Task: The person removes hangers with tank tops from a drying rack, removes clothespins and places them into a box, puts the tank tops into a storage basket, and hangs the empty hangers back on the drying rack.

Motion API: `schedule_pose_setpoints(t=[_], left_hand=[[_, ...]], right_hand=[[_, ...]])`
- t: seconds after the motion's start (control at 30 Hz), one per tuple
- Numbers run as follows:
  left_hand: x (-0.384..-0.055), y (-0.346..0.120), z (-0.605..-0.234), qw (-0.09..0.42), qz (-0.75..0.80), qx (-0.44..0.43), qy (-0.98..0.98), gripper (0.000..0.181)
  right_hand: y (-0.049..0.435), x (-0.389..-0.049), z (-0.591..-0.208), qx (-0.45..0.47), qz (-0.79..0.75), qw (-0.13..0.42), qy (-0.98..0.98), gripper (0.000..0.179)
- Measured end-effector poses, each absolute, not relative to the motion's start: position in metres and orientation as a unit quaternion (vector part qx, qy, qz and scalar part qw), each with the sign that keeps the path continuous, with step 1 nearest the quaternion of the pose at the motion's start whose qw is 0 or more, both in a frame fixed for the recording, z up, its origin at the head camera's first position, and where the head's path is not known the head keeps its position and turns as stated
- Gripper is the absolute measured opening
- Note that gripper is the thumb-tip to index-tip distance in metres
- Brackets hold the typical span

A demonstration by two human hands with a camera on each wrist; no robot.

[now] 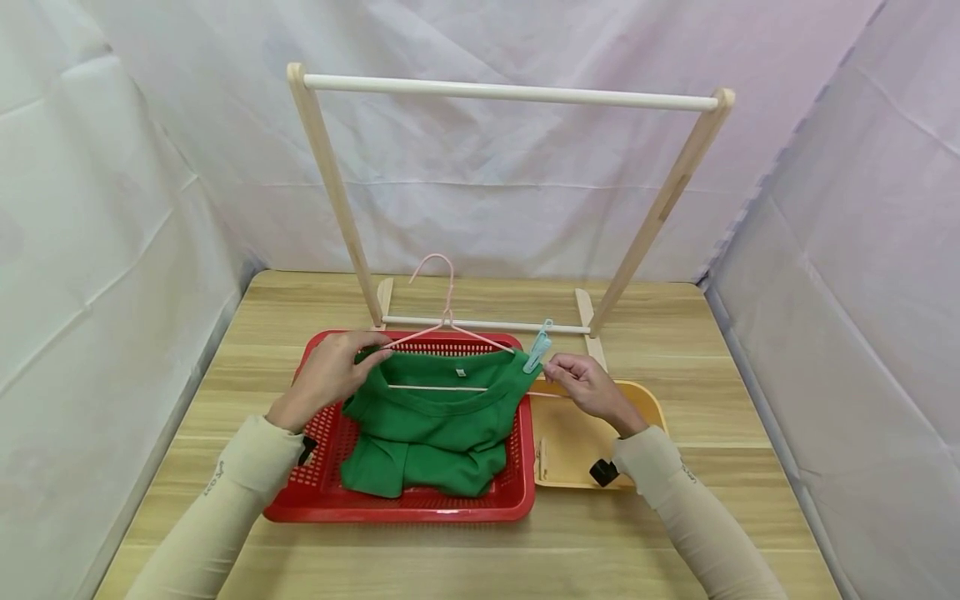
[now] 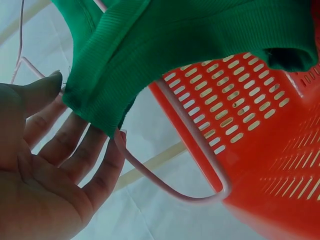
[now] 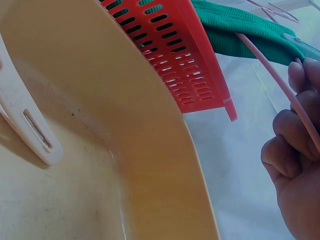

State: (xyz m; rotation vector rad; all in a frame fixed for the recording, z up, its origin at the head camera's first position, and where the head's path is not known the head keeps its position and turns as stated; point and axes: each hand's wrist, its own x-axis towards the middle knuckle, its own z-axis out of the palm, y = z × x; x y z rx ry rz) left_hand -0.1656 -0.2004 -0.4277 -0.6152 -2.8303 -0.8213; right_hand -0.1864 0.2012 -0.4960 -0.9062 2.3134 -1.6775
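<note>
A green sleeveless top [image 1: 442,408] hangs on a pink clothes hanger [image 1: 448,317] above a red basket [image 1: 397,514], its lower part gathered in the basket. My left hand [image 1: 335,368] pinches the hanger at the left shoulder strap, thumb in front and fingers behind the cloth in the left wrist view. At the opposite shoulder, my right hand [image 1: 588,387] has curled fingers and grips the hanger's right arm beside the strap edge. A light blue clothespin [image 1: 537,348] is clipped on that right strap. The hanger's hook points up, apart from any rod.
Behind the basket stands a wooden rack with a white top rod [image 1: 510,90] and a lower bar [image 1: 487,325]. A yellow tray [image 1: 651,404] sits right of the basket, with a pale clothespin [image 3: 32,125] inside. White cloth walls surround the wooden table [image 1: 720,500].
</note>
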Motion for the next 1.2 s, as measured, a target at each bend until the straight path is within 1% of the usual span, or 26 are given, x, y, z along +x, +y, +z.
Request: schedule_pose_setpoints(t=[0.2,0.3,0.57,0.7,0.87,1.2], left_hand=[[-0.167,-0.201,-0.429,0.076,-0.264,-0.216,-0.937,0.013],[-0.166,-0.202,-0.43,0.091,-0.257,-0.228,-0.935,0.012],[-0.167,-0.208,-0.434,0.178,-0.241,-0.28,-0.912,0.013],[-0.167,-0.21,-0.435,0.208,-0.242,-0.304,-0.897,0.015],[-0.167,-0.212,-0.434,0.222,-0.249,-0.323,-0.886,0.018],[-0.166,-0.213,-0.434,0.229,-0.271,-0.334,-0.873,0.022]], right_hand=[[0.201,-0.186,-0.496,-0.303,-0.553,0.071,0.773,0.029],[0.201,-0.186,-0.495,-0.31,-0.551,0.064,0.772,0.028],[0.202,-0.186,-0.494,-0.317,-0.545,0.059,0.774,0.026],[0.202,-0.184,-0.488,-0.321,-0.545,0.067,0.772,0.024],[0.205,-0.187,-0.494,-0.322,-0.547,0.076,0.769,0.021],[0.212,-0.19,-0.486,-0.331,-0.537,0.079,0.772,0.019]])
